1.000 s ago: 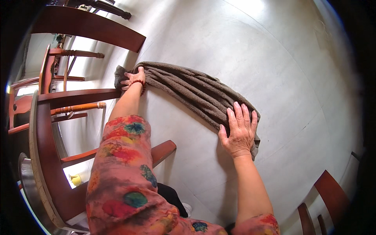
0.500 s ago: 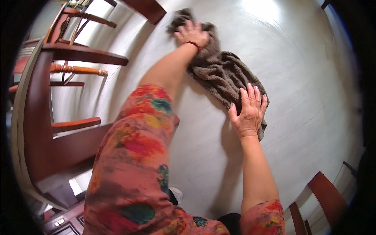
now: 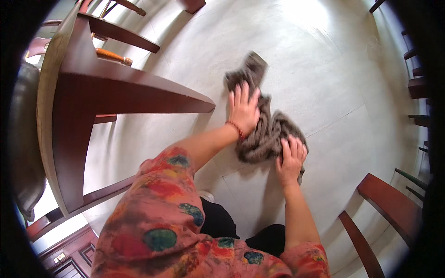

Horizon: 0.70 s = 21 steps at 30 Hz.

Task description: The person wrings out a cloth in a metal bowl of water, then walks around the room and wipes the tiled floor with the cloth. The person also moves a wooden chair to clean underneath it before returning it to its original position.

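Pale grey flooring (image 3: 333,88) fills the middle of the frame, with brown wooden furniture (image 3: 79,106) positioned along the left and wooden slats (image 3: 389,204) at the lower right. A brown cloth (image 3: 264,139) is located on the floor, right of centre, with its loose far end directed toward the top of the frame.

The left hand (image 3: 244,111) is placed on the upper part of the cloth; its fingers are extended and slightly parted, not clenched. The right hand (image 3: 292,162) is placed on the lower right end; its fingers are laid over the fabric with a slight bend. Whether any fabric is pinched beneath either palm cannot be told.

Compared with half a second ago, the left hand has been brought down the frame and closer to the right hand, which has been kept at its own end. The cloth, previously spread longer, is now bunched into thick folds between the hands. Consequently, a shorter strip of floor is covered, although contact is maintained by both hands.
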### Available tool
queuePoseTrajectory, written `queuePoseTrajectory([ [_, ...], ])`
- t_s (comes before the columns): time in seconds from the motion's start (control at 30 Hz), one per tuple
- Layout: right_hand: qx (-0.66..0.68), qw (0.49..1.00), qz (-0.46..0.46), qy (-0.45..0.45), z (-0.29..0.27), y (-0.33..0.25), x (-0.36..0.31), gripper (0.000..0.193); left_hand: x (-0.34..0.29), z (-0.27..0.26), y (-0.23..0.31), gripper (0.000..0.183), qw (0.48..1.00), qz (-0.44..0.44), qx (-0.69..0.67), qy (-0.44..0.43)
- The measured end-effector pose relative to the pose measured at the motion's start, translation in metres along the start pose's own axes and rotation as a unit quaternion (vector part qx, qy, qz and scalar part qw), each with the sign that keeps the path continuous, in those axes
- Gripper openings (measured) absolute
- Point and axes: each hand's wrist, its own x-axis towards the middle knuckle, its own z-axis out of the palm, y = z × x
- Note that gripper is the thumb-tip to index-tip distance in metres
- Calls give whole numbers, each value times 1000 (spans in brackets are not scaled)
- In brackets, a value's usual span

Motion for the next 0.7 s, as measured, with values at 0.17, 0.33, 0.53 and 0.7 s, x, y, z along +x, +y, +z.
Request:
queuePoseTrajectory([
  [0.17, 13, 999, -29, -12, 7, -5, -100, 38, -132, -18, -2, 37, 949, 245, -182, -79],
  [0.33, 195, 970, -3, -143, 0, -55, -124, 35, -181, -70, -45, 29, 936, 129, -322, -66],
  [0.53, 308, 949, -51, -41, -1, -140, -69, 37, -131, -127, -146, 35, 953, -64, -112, 274],
  [0.7, 224, 969, -57, -86, 45, -186, -8, 21, 10, -131, -226, 36, 908, -183, -255, 277],
])
